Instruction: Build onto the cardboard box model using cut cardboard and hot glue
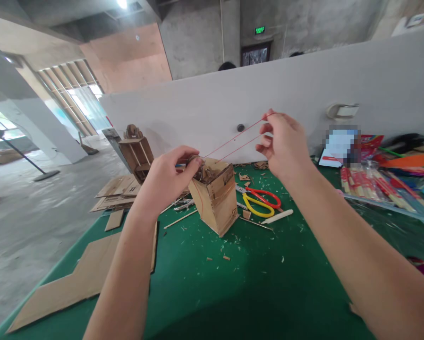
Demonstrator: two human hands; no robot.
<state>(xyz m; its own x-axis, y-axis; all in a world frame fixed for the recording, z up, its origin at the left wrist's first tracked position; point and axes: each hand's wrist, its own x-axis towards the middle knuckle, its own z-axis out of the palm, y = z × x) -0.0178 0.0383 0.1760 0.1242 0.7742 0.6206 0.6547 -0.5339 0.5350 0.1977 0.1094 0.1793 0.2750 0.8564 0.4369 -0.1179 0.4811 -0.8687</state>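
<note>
A small brown cardboard box (219,200) stands upright on the green table, with curled cardboard parts at its top. My left hand (173,174) is closed at the box's upper left edge, thumb and fingers gripping the cardboard there. Up and to the right, my right hand (283,141) pinches a red string (233,139) between thumb and forefinger. Two strands run taut from that hand down to the box top, and a thin red line also hangs on the box's left side. How the string is fastened inside is hidden.
Scissors (261,214) with red and yellow handles lie right of the box, beside a white stick (277,216). Cardboard sheets (91,269) lie at left, below another cardboard construction (137,153). A phone (334,151) and packaged sticks (375,186) are at right, before a white partition (198,108).
</note>
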